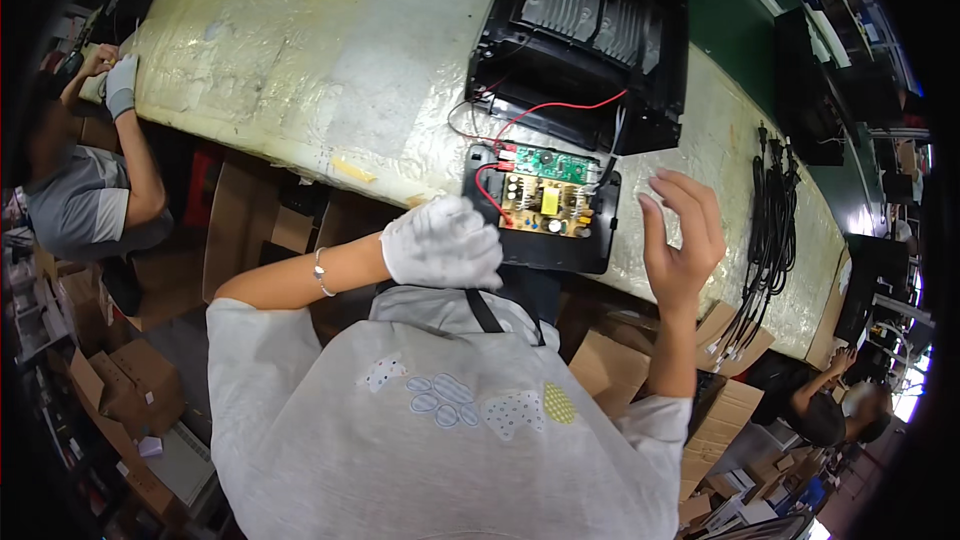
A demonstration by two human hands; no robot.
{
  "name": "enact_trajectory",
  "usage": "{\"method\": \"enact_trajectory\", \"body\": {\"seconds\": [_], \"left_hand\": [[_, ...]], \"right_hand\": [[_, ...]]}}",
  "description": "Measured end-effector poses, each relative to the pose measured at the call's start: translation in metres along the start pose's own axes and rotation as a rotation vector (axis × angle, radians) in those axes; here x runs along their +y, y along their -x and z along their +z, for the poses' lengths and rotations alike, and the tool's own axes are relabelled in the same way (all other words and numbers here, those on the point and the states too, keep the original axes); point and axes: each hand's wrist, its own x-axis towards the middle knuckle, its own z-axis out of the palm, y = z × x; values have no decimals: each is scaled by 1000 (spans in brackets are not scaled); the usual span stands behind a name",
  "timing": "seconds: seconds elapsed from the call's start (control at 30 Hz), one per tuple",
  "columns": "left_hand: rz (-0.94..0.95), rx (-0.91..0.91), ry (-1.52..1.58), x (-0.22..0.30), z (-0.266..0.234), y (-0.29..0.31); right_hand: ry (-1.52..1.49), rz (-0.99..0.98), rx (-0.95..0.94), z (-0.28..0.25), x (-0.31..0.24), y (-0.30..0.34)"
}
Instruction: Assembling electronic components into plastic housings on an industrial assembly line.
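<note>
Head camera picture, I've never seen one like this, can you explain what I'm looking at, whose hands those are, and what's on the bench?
This is one picture from a wide fisheye camera worn on a person's head, looking down, so straight edges bend near the rim. No robot is involved. The grey shirt at the bottom is the wearer's own.

The left hand wears a white glove and is curled into a fist, near the front edge of the bench. The right hand is bare, open, fingers spread, raised above the bench. Neither hand has a grip on anything.

Between them lies a black tray holding circuit boards, one green and one tan. Red wires run from them to a black ribbed housing further back. The workbench is wrapped in yellowish film. A bundle of black cables lies at right. Other people work at both edges.
</note>
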Motion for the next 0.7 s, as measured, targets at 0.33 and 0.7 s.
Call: {"method": "enact_trajectory", "body": {"seconds": [0.33,0.7], "left_hand": [[-51,222,107,38,-19,-33],[-568,458,479,-22,-1,-33]], "right_hand": [[291,-687,-814,110,-15,-107],[-180,-128,-1109,38,-15,-139]]}}
